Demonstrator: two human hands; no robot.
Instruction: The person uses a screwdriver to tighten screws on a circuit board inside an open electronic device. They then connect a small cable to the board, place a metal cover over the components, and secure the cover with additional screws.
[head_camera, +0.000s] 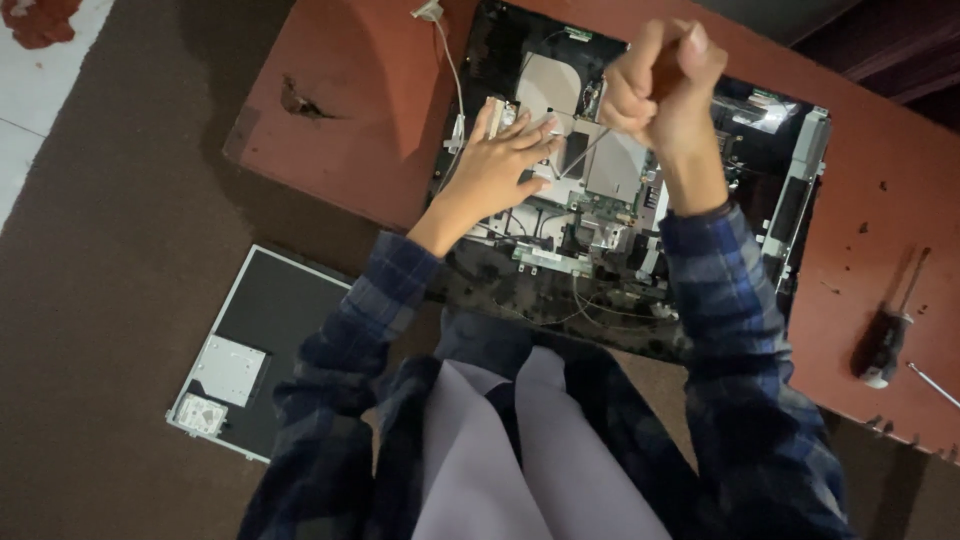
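An opened flat electronic device (790, 190) with a black frame, metal shields and circuit boards lies on a reddish-brown table (350, 110). My left hand (500, 165) rests flat, fingers spread, on the device's metal shield. My right hand (660, 80) is fisted around the handle of a screwdriver (588, 150), whose thin shaft slants down onto the board between my hands. Both arms wear blue plaid sleeves.
A second screwdriver (885, 345) with a dark handle lies on the table at the right, a thin metal rod (932, 385) beside it. A white cable (452, 80) runs off the device's top left. A dark flat panel (250, 350) lies on the brown floor at the left.
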